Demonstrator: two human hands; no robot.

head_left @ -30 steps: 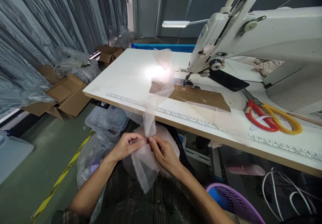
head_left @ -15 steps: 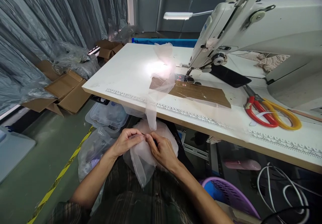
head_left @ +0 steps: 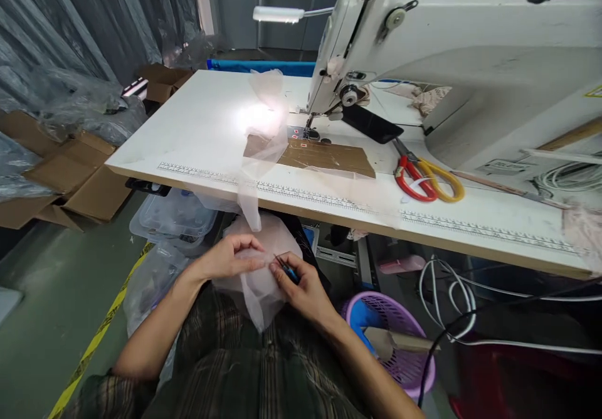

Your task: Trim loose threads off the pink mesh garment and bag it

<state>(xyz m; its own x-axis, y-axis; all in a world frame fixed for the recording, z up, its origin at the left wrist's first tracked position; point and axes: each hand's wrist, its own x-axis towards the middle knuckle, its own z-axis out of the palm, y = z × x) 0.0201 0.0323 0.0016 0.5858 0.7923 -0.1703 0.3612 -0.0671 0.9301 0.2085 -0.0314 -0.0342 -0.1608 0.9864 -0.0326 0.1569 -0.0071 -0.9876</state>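
Note:
Sheer pale pink fabric point(head_left: 256, 300) lies bunched over my lap, and a strip of it runs up over the table edge. My left hand point(head_left: 235, 256) has its thumb and fingers around a fold of this fabric, with a small gap at the tips. Held in my right hand point(head_left: 303, 284) are small thread snips point(head_left: 288, 270) with a blue part and thin dark points. Their points are close to the fabric, beside my left fingertips; my fingers partly hide the tool.
A sewing machine point(head_left: 348, 49) stands on the white table point(head_left: 179, 124), whose front edge carries a printed ruler. Red-and-yellow-handled scissors point(head_left: 423, 177) and brown cardboard point(head_left: 329, 157) lie there. Below are a purple basket point(head_left: 409, 369) and white cables point(head_left: 451, 300); cardboard boxes point(head_left: 84, 168) sit left.
The view has swung to the right. My hands were close together at the fabric; now their fingertips are slightly apart, and the snips show in my right hand.

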